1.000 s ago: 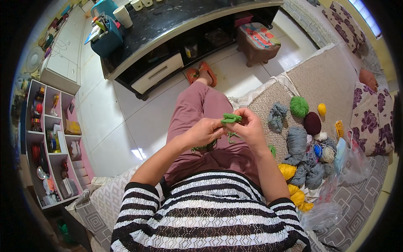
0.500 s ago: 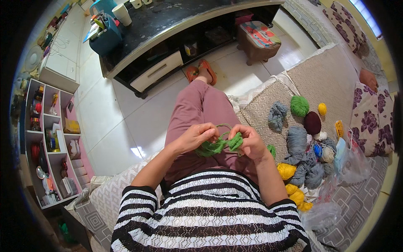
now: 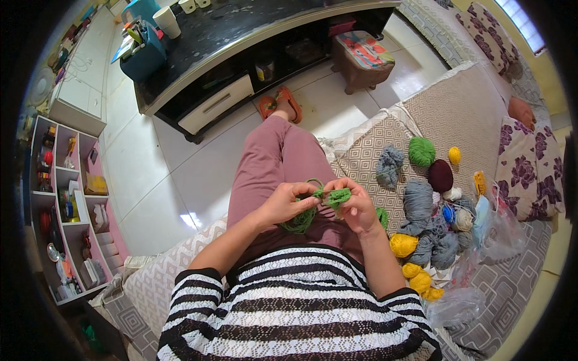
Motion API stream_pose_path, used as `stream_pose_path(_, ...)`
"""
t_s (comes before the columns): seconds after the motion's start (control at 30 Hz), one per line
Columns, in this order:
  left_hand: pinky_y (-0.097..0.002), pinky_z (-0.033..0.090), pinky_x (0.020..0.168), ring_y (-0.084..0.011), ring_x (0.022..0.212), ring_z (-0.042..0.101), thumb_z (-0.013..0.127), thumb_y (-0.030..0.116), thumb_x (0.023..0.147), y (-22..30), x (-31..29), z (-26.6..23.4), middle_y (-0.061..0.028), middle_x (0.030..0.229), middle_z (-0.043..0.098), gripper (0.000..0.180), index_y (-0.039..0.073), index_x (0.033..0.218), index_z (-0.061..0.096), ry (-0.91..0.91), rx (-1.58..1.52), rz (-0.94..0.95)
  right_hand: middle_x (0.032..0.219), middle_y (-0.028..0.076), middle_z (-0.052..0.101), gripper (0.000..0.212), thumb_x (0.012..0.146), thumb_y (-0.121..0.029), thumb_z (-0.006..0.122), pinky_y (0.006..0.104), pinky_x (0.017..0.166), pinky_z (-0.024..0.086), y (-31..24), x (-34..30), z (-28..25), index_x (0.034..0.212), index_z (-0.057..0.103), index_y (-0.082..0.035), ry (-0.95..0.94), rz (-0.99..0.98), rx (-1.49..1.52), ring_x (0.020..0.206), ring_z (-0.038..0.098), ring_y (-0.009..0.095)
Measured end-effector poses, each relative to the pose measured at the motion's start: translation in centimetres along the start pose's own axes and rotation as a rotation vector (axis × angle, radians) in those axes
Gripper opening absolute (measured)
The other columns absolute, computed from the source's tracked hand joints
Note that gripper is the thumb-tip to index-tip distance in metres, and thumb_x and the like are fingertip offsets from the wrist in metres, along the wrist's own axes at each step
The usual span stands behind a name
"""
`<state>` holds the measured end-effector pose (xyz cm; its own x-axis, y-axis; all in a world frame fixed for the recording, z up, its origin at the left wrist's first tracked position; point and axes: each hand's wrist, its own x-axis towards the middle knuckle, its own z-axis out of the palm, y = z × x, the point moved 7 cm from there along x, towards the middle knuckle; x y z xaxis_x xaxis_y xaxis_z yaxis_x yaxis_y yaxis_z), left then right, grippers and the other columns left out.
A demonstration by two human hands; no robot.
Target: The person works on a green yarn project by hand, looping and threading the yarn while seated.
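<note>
Above my lap, my left hand (image 3: 288, 203) pinches green yarn (image 3: 300, 222), and a loose tangle of it hangs below the fingers. Close beside it, my right hand (image 3: 356, 207) grips a small bunched green yarn piece (image 3: 338, 197) between thumb and fingers. Strands stretch across the narrow gap between the hands, and a thin loop stands up over the left fingertips. Whether a hook or needle is among the strands I cannot make out.
On the patterned seat to my right lie grey yarn (image 3: 418, 201), a green ball (image 3: 421, 151), a maroon ball (image 3: 441, 175), yellow yarn (image 3: 403, 245) and plastic bags (image 3: 503, 237). Ahead stand a black table (image 3: 223, 36) and a stool (image 3: 363, 66). A shelf unit (image 3: 66, 222) is left.
My left fingers have shifted closer to my right hand along the yarn. The green tangle hangs lower under the left hand. The whole view has moved slightly.
</note>
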<state>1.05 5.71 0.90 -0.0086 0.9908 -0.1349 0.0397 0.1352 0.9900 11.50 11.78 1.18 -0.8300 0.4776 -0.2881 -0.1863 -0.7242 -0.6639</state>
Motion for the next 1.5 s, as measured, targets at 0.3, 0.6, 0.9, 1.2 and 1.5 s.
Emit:
stream_pose_path(0.3,-0.0155,0.041,0.062,-0.0025,0.072,0.051,0.053,0.011,0.082,-1.0,0.1,-0.1,0.0005,0.082,0.057,0.018,0.000,0.096,0.053,-0.073,-0.295,-0.090,0.083,0.012,0.055,0.024,0.064,0.003,0.041,0.0179,0.052,0.042,-0.1,0.2,-0.8,0.087,0.045,-0.002,0.048,-0.098,0.151,0.069,0.052,0.012)
stream_pose_path(0.6,-0.0254,0.040,0.071,-0.0147,0.079,0.054,0.058,0.012,0.075,2.6,-0.1,-2.7,-0.0077,0.086,0.058,0.010,0.003,0.081,0.058,0.293,0.526,0.338,0.082,0.010,0.056,0.023,0.069,0.000,0.040,0.0180,0.052,0.042,-0.2,0.2,-0.9,0.091,0.046,-0.001,0.089,-0.061,0.076,0.065,0.053,0.011)
stream_pose_path(0.9,-0.0186,0.038,0.063,-0.0059,0.070,0.046,0.047,0.015,0.084,-0.2,0.3,-2.6,0.0009,0.076,0.049,0.012,0.003,0.087,0.047,0.140,-0.424,0.045,0.081,0.009,0.056,0.023,0.071,0.000,0.040,0.0170,0.050,0.041,-0.1,0.2,-0.6,0.093,0.046,-0.002,0.128,-0.060,0.034,0.063,0.051,0.009)
stream_pose_path(1.2,-0.0146,0.034,0.041,-0.0017,0.055,0.043,0.044,0.017,0.086,-0.9,0.4,-1.6,0.0034,0.070,0.045,0.012,0.006,0.089,0.046,0.114,-0.553,-0.089,0.076,0.005,0.055,0.022,0.072,-0.003,0.046,0.0164,0.044,0.040,-0.5,0.7,-0.4,0.093,0.045,-0.004,0.186,-0.097,-0.014,0.057,0.050,0.007)
stream_pose_path(1.5,-0.0137,0.026,0.030,-0.0027,0.036,0.037,0.042,0.018,0.087,-0.9,0.6,-0.8,0.0001,0.058,0.048,0.013,0.007,0.092,0.047,0.146,-0.516,-0.181,0.066,-0.003,0.050,0.012,0.072,-0.007,0.058,0.0137,0.041,0.031,-0.5,0.7,1.0,0.083,0.052,-0.004,0.162,0.033,-0.464,0.046,0.039,0.001)
